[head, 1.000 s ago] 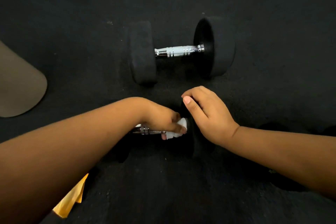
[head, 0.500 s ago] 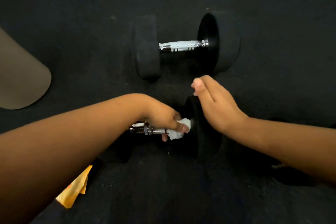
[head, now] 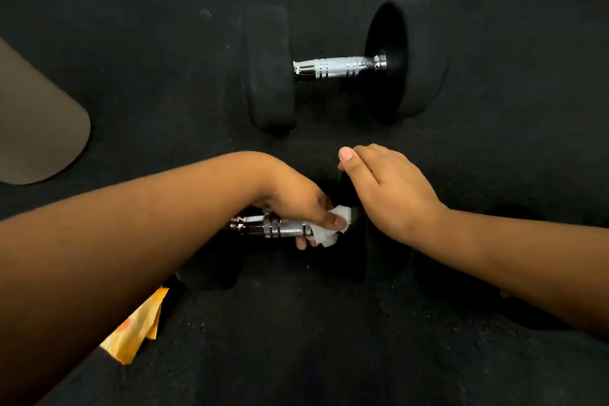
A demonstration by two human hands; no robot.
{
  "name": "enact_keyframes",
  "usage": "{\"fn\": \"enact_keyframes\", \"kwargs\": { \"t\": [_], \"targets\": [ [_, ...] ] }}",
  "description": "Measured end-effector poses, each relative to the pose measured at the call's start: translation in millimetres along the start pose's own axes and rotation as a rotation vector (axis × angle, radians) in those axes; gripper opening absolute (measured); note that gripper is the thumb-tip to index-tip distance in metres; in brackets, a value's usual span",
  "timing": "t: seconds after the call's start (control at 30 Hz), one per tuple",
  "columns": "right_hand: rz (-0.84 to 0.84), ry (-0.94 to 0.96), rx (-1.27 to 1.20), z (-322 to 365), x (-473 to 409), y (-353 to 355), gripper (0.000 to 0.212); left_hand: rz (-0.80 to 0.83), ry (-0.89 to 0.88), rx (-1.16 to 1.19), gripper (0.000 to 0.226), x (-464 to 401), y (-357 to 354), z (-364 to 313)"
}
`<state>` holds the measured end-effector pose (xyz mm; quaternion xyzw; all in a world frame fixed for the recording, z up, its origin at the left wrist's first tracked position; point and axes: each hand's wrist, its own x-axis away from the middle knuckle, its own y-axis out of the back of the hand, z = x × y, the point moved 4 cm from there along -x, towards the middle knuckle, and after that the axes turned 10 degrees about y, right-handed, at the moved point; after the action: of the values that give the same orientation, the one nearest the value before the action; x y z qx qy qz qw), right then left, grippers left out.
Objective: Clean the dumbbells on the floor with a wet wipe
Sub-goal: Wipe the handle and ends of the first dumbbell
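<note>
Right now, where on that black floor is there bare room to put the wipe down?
Bare floor lies in front of the near dumbbell. More lies between the tan mat and the far dumbbell. It is crowded where the left hand and right hand work.

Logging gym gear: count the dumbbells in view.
2. The far dumbbell lies untouched on the floor; the near dumbbell sits under both hands. Others may lie out of view.

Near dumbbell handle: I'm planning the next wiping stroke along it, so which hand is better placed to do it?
Left. The left hand already grips the wet wipe around the near dumbbell's handle. The right hand holds no wipe and rests on the right weight head, likely steadying it.
</note>
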<state>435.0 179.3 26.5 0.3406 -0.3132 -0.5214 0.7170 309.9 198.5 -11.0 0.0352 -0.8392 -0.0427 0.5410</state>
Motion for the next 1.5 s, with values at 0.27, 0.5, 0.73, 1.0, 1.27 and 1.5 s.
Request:
{"fn": "enact_keyframes", "kwargs": {
  "t": [0.27, 0.5, 0.73, 1.0, 1.27, 1.5],
  "targets": [
    [-0.009, 0.036, 0.026, 2.1, 2.8, -0.9, 0.052, -0.691, -0.109, -0.818, 0.043, -2.2, -33.6, -9.7],
    [0.005, -0.012, -0.006, -2.1, -2.4, -0.9, 0.049, -0.163, -0.045, -0.256, 0.034, 0.6, 3.5, 6.0],
    [0.001, -0.030, -0.024, -1.9, -6.2, 0.5, 0.049, -0.255, -0.015, -0.199, 0.038, 1.3, 3.4, 14.2],
    [-0.007, -0.042, -0.034, -3.5, -8.3, 1.1, 0.049, -0.864, -0.067, -0.033, 0.036, 0.4, 30.0, 11.0],
    [-0.013, -0.022, -0.013, -2.9, -5.9, 2.5, 0.052, -0.841, -0.127, -0.403, 0.048, 62.9, 45.9, 28.5],
    [-0.011, -0.032, -0.016, -4.3, -5.9, 0.6, 0.053, -0.305, 0.142, -0.560, 0.049, 63.3, 14.6, 35.0]
  ]
}}
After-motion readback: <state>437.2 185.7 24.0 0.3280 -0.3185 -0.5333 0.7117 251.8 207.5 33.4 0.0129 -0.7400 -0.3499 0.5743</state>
